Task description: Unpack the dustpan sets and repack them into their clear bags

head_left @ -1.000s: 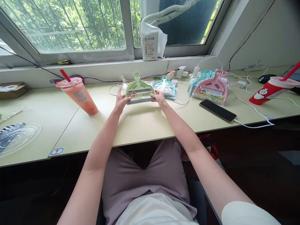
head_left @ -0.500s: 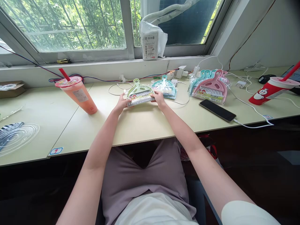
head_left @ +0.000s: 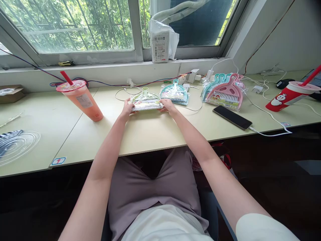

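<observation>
Between my two hands is a green dustpan and brush set [head_left: 146, 103] in clear wrap, tilted back so that its front edge faces me. My left hand [head_left: 127, 108] grips its left end, and my right hand [head_left: 167, 105] is closed on its right end. Whether its underside touches the table cannot be made out. Just behind my right hand lies a wrapped blue dustpan and brush set [head_left: 175, 92]. Farther right, a pink dustpan and brush set [head_left: 227, 93] leans in front of several blue-green ones.
An orange drink cup [head_left: 82, 100] with a red straw stands left of my hands. To the right are a black phone [head_left: 232, 117] on a white cable and a red cup [head_left: 288, 97]. Chargers [head_left: 193, 76] and cables run along the wall. A clear round lid [head_left: 22, 145] lies far left.
The green dustpan set has tipped back from facing me to lying flatter, and has come down slightly. Both hands stay on its ends. The view has shifted slightly.
</observation>
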Available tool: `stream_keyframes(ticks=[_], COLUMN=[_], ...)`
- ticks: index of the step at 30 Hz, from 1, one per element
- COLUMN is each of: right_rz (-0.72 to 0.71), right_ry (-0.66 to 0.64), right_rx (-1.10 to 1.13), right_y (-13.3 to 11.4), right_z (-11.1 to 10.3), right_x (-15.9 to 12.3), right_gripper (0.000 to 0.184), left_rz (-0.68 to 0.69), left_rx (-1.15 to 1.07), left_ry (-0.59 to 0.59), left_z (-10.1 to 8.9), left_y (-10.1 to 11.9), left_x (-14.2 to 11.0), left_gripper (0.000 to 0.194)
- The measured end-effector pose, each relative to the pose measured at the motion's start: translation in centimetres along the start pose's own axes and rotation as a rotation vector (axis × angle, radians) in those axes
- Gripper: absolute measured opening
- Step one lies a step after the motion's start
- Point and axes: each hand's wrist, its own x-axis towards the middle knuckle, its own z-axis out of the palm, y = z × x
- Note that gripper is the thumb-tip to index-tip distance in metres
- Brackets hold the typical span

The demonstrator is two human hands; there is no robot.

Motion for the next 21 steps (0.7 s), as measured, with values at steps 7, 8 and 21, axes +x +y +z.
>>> stream_keyframes(ticks=[7,8,21], right_rz=[-0.005,-0.009,0.000], right_ry=[-0.056,-0.061,0.013], right_rx=[-0.050,-0.061,-0.023], right_y=[-0.1,-0.1,0.1], right_z=[-0.1,-0.1,0.2], right_x=[0.0,0.0,0.3], right_gripper=[0.016,0.015,0.013], left_rz=[-0.098,-0.098,-0.005], left_rx=[-0.008,-0.010,-0.020], left_ry=[0.024,0.024,-0.055], left_z=[0.2,0.2,0.0], left_y=[0.9,1.0,0.9], left_x=[-1.1,-1.2,-1.6], left_gripper=[0.083,0.083,0.083])
